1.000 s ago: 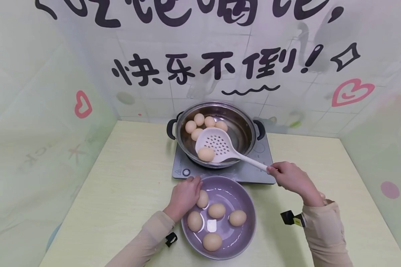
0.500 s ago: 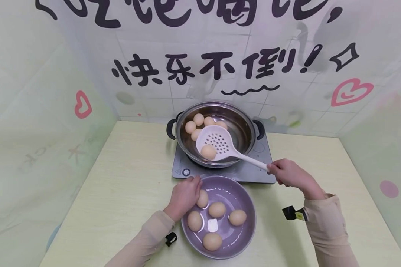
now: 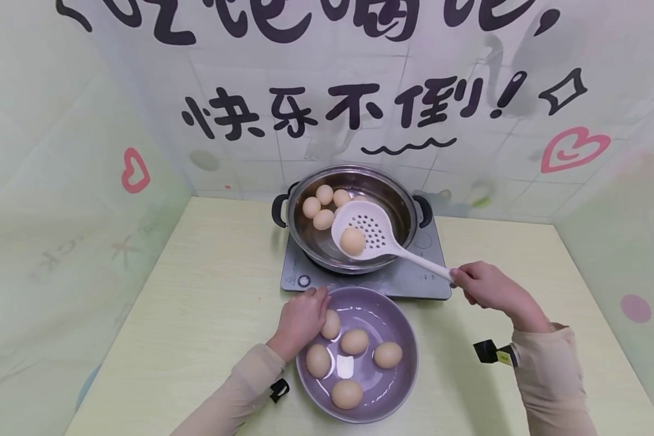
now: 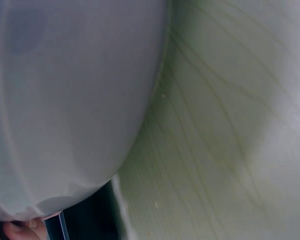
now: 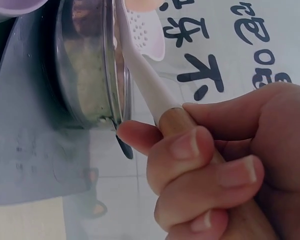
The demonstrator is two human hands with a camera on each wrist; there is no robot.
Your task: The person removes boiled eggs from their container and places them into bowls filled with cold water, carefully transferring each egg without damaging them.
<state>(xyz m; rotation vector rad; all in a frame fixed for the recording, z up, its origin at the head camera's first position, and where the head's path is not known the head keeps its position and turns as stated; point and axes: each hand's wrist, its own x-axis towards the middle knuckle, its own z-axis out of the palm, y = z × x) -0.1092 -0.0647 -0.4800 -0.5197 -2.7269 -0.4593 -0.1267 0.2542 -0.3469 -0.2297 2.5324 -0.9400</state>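
My right hand (image 3: pixel 487 287) grips the wooden handle (image 5: pixel 177 122) of a white skimmer (image 3: pixel 378 227), its fingers curled round it in the right wrist view. One egg (image 3: pixel 352 241) lies in the skimmer's perforated head, over the near side of a steel pot (image 3: pixel 327 254). Several more eggs (image 3: pixel 312 208) sit at the pot's left and back, some partly hidden by the skimmer. My left hand (image 3: pixel 300 321) holds the upper left rim of a purple bowl (image 3: pixel 409 387), which contains several eggs (image 3: pixel 354 342). In the left wrist view the bowl's outer wall (image 4: pixel 85 100) hides most of that hand.
Beneath the pot is a grey induction cooker (image 3: pixel 414 284), just behind the bowl. Black handles (image 3: pixel 424 212) stick out from both sides of the pot. The pale wooden table (image 3: pixel 212 272) is enclosed by printed sheets (image 3: pixel 240 169) at the back and sides.
My right hand and the skimmer have shifted right, and the skimmer's head now stands a little farther back. The egg has travelled along in it. My left hand and the bowl stay put.
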